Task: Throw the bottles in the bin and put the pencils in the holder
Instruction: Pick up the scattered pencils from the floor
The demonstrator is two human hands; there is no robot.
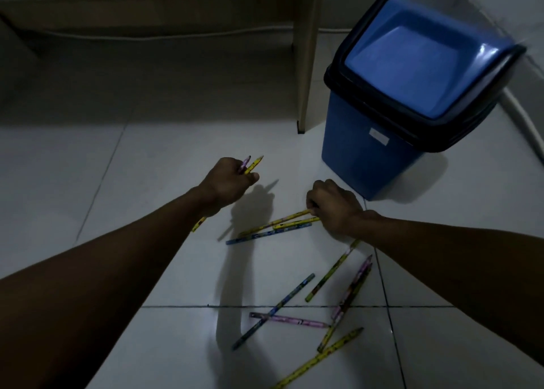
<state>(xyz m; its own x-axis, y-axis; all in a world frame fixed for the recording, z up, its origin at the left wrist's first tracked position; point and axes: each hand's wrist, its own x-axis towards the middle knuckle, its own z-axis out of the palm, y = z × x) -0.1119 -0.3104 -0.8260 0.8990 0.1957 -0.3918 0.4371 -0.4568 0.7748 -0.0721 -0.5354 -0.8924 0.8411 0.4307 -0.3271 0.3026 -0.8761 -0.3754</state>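
My left hand [228,182] is closed around two pencils [252,165], one yellow and one pink, with their tips poking out toward the far right. My right hand [332,206] grips the ends of three pencils [276,226] lying on the white tiled floor, two yellow and one blue. Several more pencils [332,297] lie scattered on the tiles nearer to me, yellow, blue, pink and dark. A blue bin [365,159] with a black-rimmed swing lid [412,64] stands just beyond my right hand. No bottles and no holder are in view.
A pale wooden furniture leg [307,64] stands left of the bin, with dark space under the furniture behind it. A white cable [527,117] runs along the floor at the right wall. The floor is white tile [147,159] with dark grout lines.
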